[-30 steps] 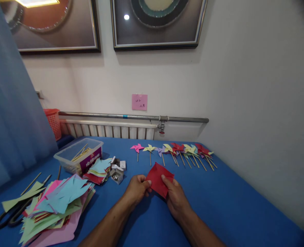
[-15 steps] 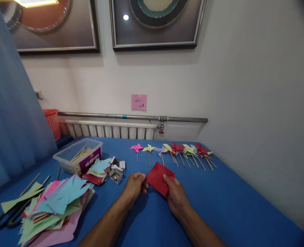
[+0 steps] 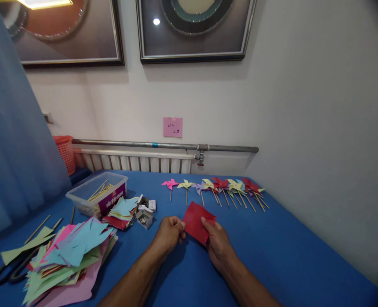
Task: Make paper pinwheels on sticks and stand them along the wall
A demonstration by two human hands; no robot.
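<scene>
A square of red paper (image 3: 196,224) is held up above the blue tabletop, tilted toward me. My right hand (image 3: 219,243) grips its right side, thumb on the front face and fingers behind. At the paper's left corner, my left hand (image 3: 171,233) is closed, thumb and fingertips pinched at the edge. Beyond the hands lies a row of finished paper pinwheels on sticks, among them a pink pinwheel (image 3: 170,184) and a yellow pinwheel (image 3: 185,185). Two small open boxes of metal fasteners (image 3: 144,218) stand left of my left hand.
At the left are a heap of cut paper (image 3: 76,243), black-handled scissors (image 3: 22,266), a smaller paper stack (image 3: 122,211) and a clear plastic tub (image 3: 76,197) of sticks. A pipe (image 3: 137,145) and radiator run behind the table (image 3: 272,264); a wall borders its right side.
The red paper has tilted slightly in my hands, and its left corner has shifted a little to the right. My left hand has turned slightly. Everything else stays put.
</scene>
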